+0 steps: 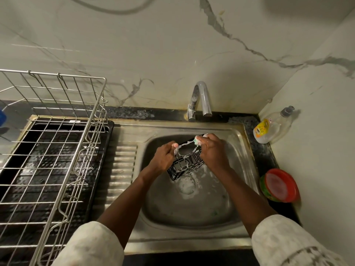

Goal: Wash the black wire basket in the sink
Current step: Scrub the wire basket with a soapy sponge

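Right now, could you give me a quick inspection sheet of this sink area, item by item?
Surface: steel sink, wet, foam around the drain.
Job's things: black wire basket, soapy, held over the basin; sponge on its top edge.
Clutter: dish soap bottle and red-lidded tub on the counter to the right.
Hands: left hand grips the basket; right hand presses the sponge.
Cables: a hose loops across the wall above.
Surroundings: tap, no water seen running; drying rack to the left; marble wall.

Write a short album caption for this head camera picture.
Two soapy hands, left hand and right hand, scrub a black wire basket over the steel sink.
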`<state>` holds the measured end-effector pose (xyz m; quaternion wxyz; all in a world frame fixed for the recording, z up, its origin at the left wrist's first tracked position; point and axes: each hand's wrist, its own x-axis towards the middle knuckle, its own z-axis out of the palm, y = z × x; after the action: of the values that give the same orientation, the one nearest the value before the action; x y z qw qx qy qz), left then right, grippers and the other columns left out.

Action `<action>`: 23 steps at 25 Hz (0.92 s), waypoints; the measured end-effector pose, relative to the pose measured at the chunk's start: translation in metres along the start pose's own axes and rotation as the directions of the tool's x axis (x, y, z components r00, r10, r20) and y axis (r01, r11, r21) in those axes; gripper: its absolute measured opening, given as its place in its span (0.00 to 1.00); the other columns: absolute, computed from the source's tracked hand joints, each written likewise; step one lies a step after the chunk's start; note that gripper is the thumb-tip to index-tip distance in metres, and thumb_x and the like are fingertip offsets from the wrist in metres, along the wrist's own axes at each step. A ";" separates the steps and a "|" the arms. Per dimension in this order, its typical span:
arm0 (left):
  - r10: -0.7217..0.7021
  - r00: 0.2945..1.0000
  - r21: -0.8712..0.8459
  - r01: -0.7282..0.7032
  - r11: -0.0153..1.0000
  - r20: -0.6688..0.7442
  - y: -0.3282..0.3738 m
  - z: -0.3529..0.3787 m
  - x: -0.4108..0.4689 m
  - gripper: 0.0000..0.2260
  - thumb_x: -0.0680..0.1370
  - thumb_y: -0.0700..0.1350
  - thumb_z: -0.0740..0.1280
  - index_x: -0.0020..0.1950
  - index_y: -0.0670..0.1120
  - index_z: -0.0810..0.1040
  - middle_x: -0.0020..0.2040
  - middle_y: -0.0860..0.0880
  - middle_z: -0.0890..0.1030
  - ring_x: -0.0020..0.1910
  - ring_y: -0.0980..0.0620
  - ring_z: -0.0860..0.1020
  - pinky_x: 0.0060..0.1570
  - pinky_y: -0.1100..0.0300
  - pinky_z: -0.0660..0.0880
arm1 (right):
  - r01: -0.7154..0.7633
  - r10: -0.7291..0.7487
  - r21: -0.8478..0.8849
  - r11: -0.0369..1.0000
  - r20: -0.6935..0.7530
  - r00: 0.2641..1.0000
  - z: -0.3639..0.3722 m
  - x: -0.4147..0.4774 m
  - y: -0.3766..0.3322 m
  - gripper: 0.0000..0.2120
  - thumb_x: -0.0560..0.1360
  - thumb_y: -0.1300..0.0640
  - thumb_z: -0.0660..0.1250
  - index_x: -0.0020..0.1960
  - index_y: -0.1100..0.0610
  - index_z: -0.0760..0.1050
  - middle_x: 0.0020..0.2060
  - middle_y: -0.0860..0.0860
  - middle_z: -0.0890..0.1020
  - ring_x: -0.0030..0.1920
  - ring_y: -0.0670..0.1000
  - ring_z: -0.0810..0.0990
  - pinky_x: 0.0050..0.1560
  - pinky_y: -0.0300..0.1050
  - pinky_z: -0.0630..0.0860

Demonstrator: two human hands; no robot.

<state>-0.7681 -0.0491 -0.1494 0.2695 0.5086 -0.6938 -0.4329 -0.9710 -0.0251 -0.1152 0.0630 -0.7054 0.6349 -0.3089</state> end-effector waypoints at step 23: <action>-0.002 0.999 0.033 0.003 0.999 -0.033 -0.001 0.003 0.005 0.17 0.86 0.51 0.55 0.41 0.45 0.71 0.35 0.49 0.77 0.34 0.54 0.72 0.39 0.56 0.69 | -0.160 0.158 0.008 0.987 -0.204 0.966 0.015 -0.051 -0.026 0.14 0.72 0.72 0.63 0.52 0.64 0.83 0.43 0.57 0.83 0.43 0.56 0.82 0.45 0.47 0.82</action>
<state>-0.7722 -0.0528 -0.1518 0.2719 0.5210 -0.6956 -0.4132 -0.9412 0.0224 -0.1332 0.0191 -0.6172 0.6938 -0.3706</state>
